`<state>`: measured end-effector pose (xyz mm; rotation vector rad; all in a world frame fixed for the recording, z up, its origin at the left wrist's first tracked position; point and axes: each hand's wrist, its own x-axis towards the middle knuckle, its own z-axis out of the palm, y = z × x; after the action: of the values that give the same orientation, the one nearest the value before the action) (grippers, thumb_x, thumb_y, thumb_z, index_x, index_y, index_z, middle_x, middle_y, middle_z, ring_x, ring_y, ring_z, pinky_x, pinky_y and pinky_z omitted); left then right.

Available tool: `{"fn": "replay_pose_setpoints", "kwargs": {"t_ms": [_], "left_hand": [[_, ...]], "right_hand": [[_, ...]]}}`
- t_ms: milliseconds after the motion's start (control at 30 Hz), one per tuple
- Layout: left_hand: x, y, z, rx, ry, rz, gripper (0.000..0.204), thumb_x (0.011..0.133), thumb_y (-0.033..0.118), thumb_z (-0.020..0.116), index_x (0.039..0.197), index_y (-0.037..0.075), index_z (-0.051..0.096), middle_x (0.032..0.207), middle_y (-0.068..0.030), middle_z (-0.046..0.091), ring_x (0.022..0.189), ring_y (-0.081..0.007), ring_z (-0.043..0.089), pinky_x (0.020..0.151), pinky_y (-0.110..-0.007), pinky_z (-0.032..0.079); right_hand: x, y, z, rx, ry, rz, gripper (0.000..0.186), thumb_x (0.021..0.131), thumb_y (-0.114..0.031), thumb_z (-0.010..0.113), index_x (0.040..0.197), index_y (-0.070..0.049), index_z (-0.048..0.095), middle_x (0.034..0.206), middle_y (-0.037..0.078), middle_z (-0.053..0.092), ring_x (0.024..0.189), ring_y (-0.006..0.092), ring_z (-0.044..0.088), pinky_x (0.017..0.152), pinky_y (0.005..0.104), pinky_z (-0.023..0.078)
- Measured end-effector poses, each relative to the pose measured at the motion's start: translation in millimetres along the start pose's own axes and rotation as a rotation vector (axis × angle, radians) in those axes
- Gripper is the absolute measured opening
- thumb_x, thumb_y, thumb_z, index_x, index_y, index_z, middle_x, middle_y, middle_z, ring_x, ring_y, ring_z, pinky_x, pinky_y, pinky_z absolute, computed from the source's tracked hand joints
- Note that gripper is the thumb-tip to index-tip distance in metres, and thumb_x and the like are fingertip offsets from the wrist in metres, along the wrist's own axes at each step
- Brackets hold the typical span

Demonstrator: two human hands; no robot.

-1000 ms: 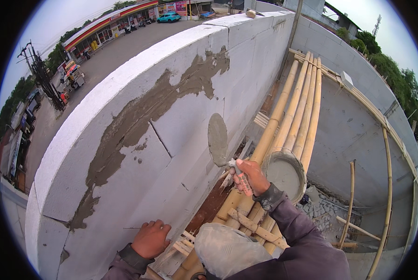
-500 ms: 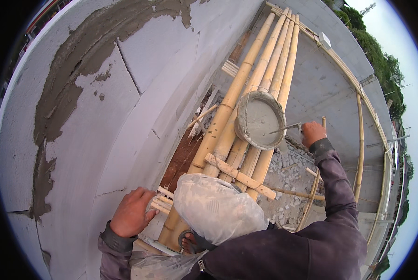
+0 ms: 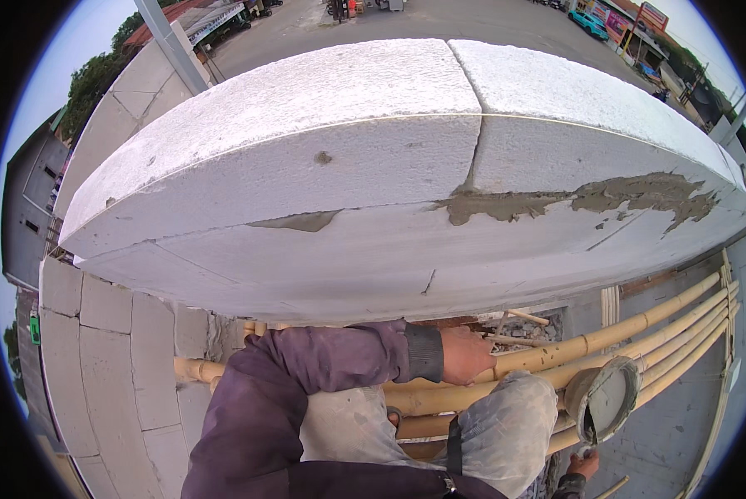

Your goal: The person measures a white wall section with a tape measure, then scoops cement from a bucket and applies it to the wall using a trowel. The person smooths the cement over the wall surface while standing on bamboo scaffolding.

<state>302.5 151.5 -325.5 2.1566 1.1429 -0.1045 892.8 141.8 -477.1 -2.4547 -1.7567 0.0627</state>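
My left hand (image 3: 466,356) reaches across my body in a purple sleeve and closes around a bamboo scaffold pole (image 3: 622,333) just under the white block wall (image 3: 373,191). My right hand (image 3: 586,464) is low at the bottom edge, mostly hidden, gripping a trowel (image 3: 590,432) whose dark blade dips into a round pan of grey mortar (image 3: 603,397). The pan rests on the bamboo poles to the right of my knee (image 3: 506,424), which is in pale, mortar-stained trousers.
Grey mortar streaks (image 3: 589,198) run along a joint of the wall. Several bamboo poles form the platform (image 3: 689,333) I am on, with a drop to the ground below. A street with parked vehicles (image 3: 591,22) lies beyond the wall, and a block wall face (image 3: 115,349) stands lower left.
My right hand carried the trowel from the wall down to the mortar pan. My left hand shifted from the wall's foot onto a bamboo pole. My view swung to face the wall top.
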Motion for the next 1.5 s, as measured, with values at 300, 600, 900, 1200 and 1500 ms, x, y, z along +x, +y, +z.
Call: {"fn": "replay_pose_setpoints", "kwargs": {"t_ms": [300, 600, 900, 1200, 1500], "left_hand": [[-5, -1, 9, -0.022, -0.037, -0.009, 0.043, 0.084, 0.031, 0.071, 0.116, 0.004, 0.062, 0.113, -0.0174, 0.061, 0.111, -0.0358, 0.06, 0.092, -0.049, 0.047], [-3, -2, 16, 0.045, 0.043, 0.063, 0.038, 0.081, 0.032, 0.073, 0.103, 0.002, 0.07, 0.103, -0.0193, 0.069, 0.1, -0.0377, 0.067, 0.084, -0.05, 0.054], [-23, -1, 4, -0.002, 0.05, -0.003, 0.038, 0.08, 0.031, 0.072, 0.103, 0.001, 0.073, 0.101, -0.0214, 0.071, 0.098, -0.0408, 0.066, 0.084, -0.049, 0.053], [-151, 47, -11, 0.006, 0.473, -0.176, 0.023, 0.084, 0.021, 0.068, 0.096, 0.002, 0.064, 0.086, -0.0144, 0.065, 0.094, -0.0326, 0.064, 0.085, -0.045, 0.047], [-333, 34, 266, -0.478, 1.182, -1.758, 0.033, 0.087, 0.022, 0.069, 0.112, 0.003, 0.06, 0.105, -0.0212, 0.063, 0.103, -0.0373, 0.061, 0.086, -0.046, 0.049]], "right_hand": [[-25, 26, 61, 0.142, 0.217, 0.024, 0.057, 0.083, -0.025, 0.077, 0.13, 0.0, 0.056, 0.118, 0.024, 0.063, 0.107, 0.0346, 0.063, 0.091, 0.0441, 0.051], [-25, -136, -35, 0.539, 0.207, -0.16, 0.049, 0.087, -0.024, 0.074, 0.128, 0.0, 0.061, 0.116, 0.023, 0.066, 0.108, 0.034, 0.063, 0.096, 0.0455, 0.05], [-26, -291, -108, 0.709, -0.003, -0.579, 0.044, 0.088, -0.024, 0.073, 0.123, 0.0, 0.063, 0.113, 0.021, 0.066, 0.105, 0.0319, 0.062, 0.097, 0.0458, 0.048], [-58, -395, -184, 0.71, -0.16, -0.94, 0.039, 0.088, -0.024, 0.073, 0.118, 0.0, 0.064, 0.109, 0.019, 0.066, 0.102, 0.0298, 0.062, 0.098, 0.0461, 0.046], [-180, -567, -231, 0.615, -0.987, -1.623, 0.029, 0.088, -0.017, 0.073, 0.105, 0.002, 0.059, 0.084, 0.007, 0.061, 0.069, 0.0105, 0.053, 0.062, 0.0253, 0.043]]}}
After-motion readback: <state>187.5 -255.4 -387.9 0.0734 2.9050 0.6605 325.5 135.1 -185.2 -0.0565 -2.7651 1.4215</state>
